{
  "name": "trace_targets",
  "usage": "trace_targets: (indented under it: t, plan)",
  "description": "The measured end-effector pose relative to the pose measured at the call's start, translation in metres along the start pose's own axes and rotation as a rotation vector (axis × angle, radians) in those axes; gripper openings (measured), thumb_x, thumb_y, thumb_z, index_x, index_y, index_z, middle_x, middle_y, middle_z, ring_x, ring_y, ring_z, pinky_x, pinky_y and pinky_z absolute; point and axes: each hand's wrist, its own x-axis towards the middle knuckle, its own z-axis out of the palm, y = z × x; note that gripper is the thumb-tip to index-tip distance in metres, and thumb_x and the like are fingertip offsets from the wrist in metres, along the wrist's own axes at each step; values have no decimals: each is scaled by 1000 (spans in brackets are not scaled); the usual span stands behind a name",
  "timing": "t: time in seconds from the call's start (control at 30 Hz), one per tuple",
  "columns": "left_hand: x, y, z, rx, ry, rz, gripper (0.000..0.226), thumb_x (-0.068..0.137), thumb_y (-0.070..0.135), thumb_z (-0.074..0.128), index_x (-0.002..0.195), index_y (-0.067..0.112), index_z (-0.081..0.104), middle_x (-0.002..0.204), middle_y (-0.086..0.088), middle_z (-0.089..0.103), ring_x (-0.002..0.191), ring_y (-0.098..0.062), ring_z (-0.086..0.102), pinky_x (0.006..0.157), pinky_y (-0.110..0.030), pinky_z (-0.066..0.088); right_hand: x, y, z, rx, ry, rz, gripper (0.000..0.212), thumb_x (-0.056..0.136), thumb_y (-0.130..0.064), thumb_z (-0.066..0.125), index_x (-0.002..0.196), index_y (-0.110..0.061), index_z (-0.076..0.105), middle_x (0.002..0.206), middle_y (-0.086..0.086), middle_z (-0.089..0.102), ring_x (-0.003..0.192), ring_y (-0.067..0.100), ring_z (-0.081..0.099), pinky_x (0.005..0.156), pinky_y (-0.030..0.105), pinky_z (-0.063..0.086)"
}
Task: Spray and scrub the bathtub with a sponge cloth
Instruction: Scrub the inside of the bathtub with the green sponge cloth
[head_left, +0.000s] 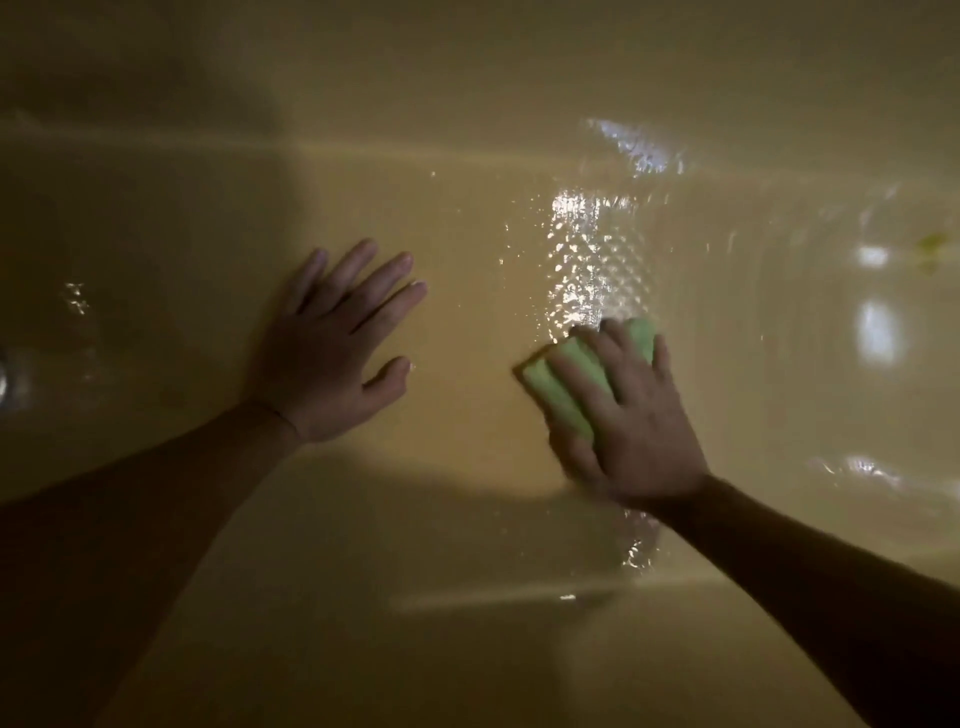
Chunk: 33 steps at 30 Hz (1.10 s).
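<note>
Your right hand (631, 415) presses the sponge cloth (571, 384) flat on the wet bathtub (467, 441) floor, its long axis running near-left to far-right; your left hand (337, 353), fingers spread, braces well left.

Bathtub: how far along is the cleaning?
Done: a wet, glistening streak on the bathtub floor suggests that part was sprayed. In hand: the right hand holds the green sponge cloth on the floor beside that streak; the left hand rests flat. Left: the floor around the left hand looks dry, probably unscrubbed.
</note>
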Motion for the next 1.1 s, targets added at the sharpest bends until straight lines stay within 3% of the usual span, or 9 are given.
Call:
trace_targets:
  t: [0.1,0.17,0.3,0.47,0.57,0.7,0.8,0.97,1.1]
  plan:
    - [-3,2,-1,-3,33,-25,69,92,45,56,155,18,49,166,-2,37,156,-30,29,126,-56,21,106,18,-16,-14,144,266,64,99,-46,46,156,-20,36,164,17,28,155,41,18,117,72,19]
    - [-9,2,-2,-3,35,-53,70,93,47,54,156,17,47,167,-3,36,157,-31,28,126,-56,22,127,12,-18,-40,164,301,64,101,-48,45,158,-21,32,166,16,24,156,41,14,119,71,17]
    - [-51,3,-5,-11,-1,-158,74,92,50,53,156,12,44,168,-6,34,157,-34,25,125,-58,21,30,-26,0,27,88,162,64,98,-41,52,156,-19,40,165,15,30,155,39,18,117,69,21]
    - [-91,0,-10,-22,-26,-269,79,91,55,50,157,13,44,168,-5,33,157,-34,26,125,-58,21,-90,-65,6,31,-180,-63,63,100,-47,48,157,-25,34,166,14,30,156,38,17,115,75,23]
    - [-90,0,-10,-18,-9,-291,78,91,54,50,157,13,43,168,-5,34,157,-33,27,126,-57,21,-37,-38,5,-22,-145,-174,63,98,-45,53,153,-20,39,159,20,39,151,44,29,112,74,25]
    - [-90,-6,-8,-2,38,-465,77,94,52,49,158,12,40,168,-10,32,156,-37,25,127,-54,18,96,-3,-5,-47,85,101,66,98,-47,51,155,-18,35,163,19,31,153,44,21,115,73,21]
    - [-89,-19,-9,-3,54,-581,81,92,54,49,160,13,35,171,-10,26,158,-39,20,129,-52,12,140,-5,-12,-20,159,234,66,100,-47,49,158,-19,32,166,17,23,155,42,14,119,71,13]
    - [-90,-28,-8,-16,81,-452,82,93,52,56,156,2,39,167,-22,29,154,-50,20,126,-58,21,14,-62,16,42,53,69,69,90,-42,54,153,-19,41,162,18,34,154,42,24,115,71,23]
    - [-86,-43,-11,-27,40,-338,85,92,54,55,157,3,38,168,-21,26,156,-48,17,125,-60,21,-46,-93,22,32,-118,-180,67,93,-45,56,154,-23,38,160,20,37,154,41,23,114,75,24]
